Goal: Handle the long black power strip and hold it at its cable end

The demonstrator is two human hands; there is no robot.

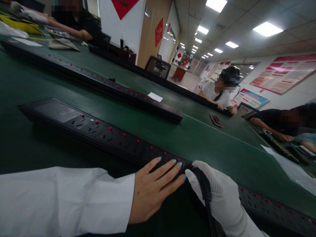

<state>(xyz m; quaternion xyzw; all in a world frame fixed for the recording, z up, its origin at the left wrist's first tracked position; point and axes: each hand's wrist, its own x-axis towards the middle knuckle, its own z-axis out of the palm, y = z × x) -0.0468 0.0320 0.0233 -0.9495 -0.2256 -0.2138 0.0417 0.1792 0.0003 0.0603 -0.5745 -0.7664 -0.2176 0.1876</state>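
A long black power strip (106,131) with a row of sockets and red dots runs slantwise across the green table in front of me. My left hand (158,186), bare, lies flat over the strip's middle with its fingers stretched out. Just right of those fingertips, my right hand (219,187) in a white glove grips a black plug (198,174) against the sockets. The plug's cord (209,214) hangs down toward the bottom edge. Whether the pins are fully in the socket is hidden by the glove.
A second black power strip (103,82) lies beyond, with a white paper slip (155,96) on it. A phone (216,120) rests farther right on the green table (222,144). Several people sit around; a plastic sheet (291,168) lies at the right.
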